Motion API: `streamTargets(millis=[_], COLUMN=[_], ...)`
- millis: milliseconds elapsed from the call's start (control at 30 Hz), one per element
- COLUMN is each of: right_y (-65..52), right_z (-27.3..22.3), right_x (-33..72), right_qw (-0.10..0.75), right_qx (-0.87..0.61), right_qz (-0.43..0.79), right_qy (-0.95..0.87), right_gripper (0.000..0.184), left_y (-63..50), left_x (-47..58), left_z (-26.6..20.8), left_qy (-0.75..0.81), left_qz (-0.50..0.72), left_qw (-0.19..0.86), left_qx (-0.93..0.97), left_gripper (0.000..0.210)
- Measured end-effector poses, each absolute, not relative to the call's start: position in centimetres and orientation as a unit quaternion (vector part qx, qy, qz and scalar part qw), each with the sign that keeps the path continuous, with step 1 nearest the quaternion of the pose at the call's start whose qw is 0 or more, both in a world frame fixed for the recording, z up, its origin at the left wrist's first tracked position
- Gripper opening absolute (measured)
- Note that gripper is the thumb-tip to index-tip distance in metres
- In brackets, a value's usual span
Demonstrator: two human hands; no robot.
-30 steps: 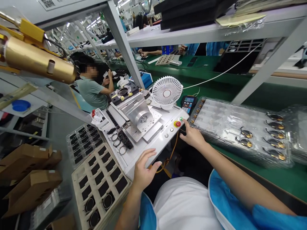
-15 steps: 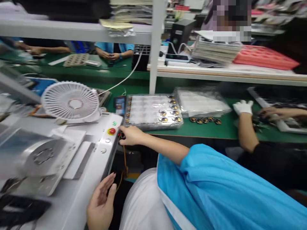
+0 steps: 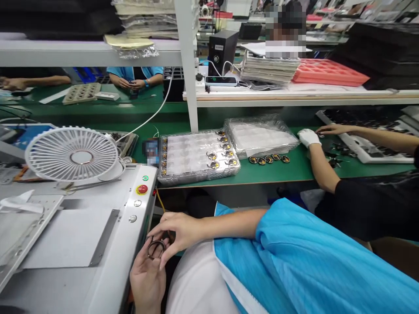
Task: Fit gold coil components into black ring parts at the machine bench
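A slim, dark metal ring (image 3: 149, 249) is held up between the wearer's two bare hands, in the near part of the scene, just right of the edge of a white, flat-topped machine housing (image 3: 106, 290). By the left hand (image 3: 147, 279), palm turned up, the ring is backed with curled fingers; by the right hand (image 3: 181, 231), reached across from the right, it is pinched from above between thumb and fingers. By which hand most of the weight is borne cannot be told.

No worktop is seen directly under the ring, so a drop into the dark gap beside the housing seems the main risk, and could be caused by a pinch loosened before the other hand is firm. The narrow rim could also be bent or scratched if squeezed unevenly. On the housing's right edge, just beyond the hands, a round red push button (image 3: 142, 189) and two silver buttons (image 3: 135, 211) are set; one might be pressed by accident by a straying wrist.

Farther off, stacked clear plastic trays (image 3: 199, 175) with round black-and-gold parts are placed on the green worktop (image 3: 248, 173), where loose parts could be knocked by a careless elbow.
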State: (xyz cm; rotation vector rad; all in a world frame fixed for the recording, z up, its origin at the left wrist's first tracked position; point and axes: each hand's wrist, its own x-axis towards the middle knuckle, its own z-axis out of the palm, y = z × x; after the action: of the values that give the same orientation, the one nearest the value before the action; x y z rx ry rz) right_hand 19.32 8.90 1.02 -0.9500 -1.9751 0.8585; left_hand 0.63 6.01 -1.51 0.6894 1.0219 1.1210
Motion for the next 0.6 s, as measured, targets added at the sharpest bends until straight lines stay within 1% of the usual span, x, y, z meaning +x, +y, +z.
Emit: streamTargets(millis=[67, 100, 133, 167, 200, 233, 267, 333, 400, 500, 600], right_y=[10.0, 10.8, 11.8, 13.0, 14.3, 15.5, 16.6, 18.5, 19.7, 20.7, 21.4], right_z=[2.5, 3.5, 4.6, 5.7, 6.8, 7.8, 8.6, 9.8, 10.1, 9.4, 8.6], right_x=[21.6, 23.4, 25.8, 28.6, 31.7, 34.9, 38.1, 43.9, 48.1, 51.2, 52.3], right_qw=[0.335, 0.297, 0.256, 0.203, 0.136, 0.107, 0.088, 0.040, -0.013, -0.088, -0.142], right_qx=[-0.357, -0.379, -0.434, -0.539, -0.660, -0.721, -0.756, -0.811, -0.835, -0.827, -0.800], right_qz=[0.302, 0.280, 0.251, 0.211, 0.164, 0.135, 0.116, 0.078, 0.059, 0.057, 0.055], right_qy=[-0.818, -0.831, -0.827, -0.790, -0.721, -0.671, -0.638, -0.579, -0.547, -0.552, -0.580], right_gripper=[0.080, 0.078, 0.076, 0.062, 0.045, 0.036, 0.035, 0.040, 0.042, 0.043, 0.044], left_y=[6.0, 5.9, 5.8, 5.7, 5.5, 5.3, 5.1, 4.9, 4.8, 4.7, 4.7], left_x=[0.6, 0.6, 0.5, 0.4, 0.2, -0.1, -0.3, -0.9, -1.2, -1.0, -0.7], left_z=[-1.1, -0.9, -0.7, -0.6, -0.4, -0.4, -0.3, -0.2, -0.2, -0.2, -0.2], left_qy=[0.459, 0.463, 0.466, 0.468, 0.469, 0.469, 0.467, 0.459, 0.450, 0.437, 0.422], left_qz=[0.497, 0.501, 0.505, 0.510, 0.513, 0.516, 0.518, 0.522, 0.522, 0.518, 0.511], left_qw=[0.666, 0.659, 0.652, 0.646, 0.641, 0.637, 0.635, 0.632, 0.632, 0.637, 0.646], left_qx=[0.315, 0.318, 0.321, 0.323, 0.325, 0.328, 0.332, 0.342, 0.354, 0.368, 0.378], left_gripper=[0.053, 0.052, 0.050, 0.049, 0.047, 0.046, 0.045, 0.046, 0.047, 0.047, 0.043])
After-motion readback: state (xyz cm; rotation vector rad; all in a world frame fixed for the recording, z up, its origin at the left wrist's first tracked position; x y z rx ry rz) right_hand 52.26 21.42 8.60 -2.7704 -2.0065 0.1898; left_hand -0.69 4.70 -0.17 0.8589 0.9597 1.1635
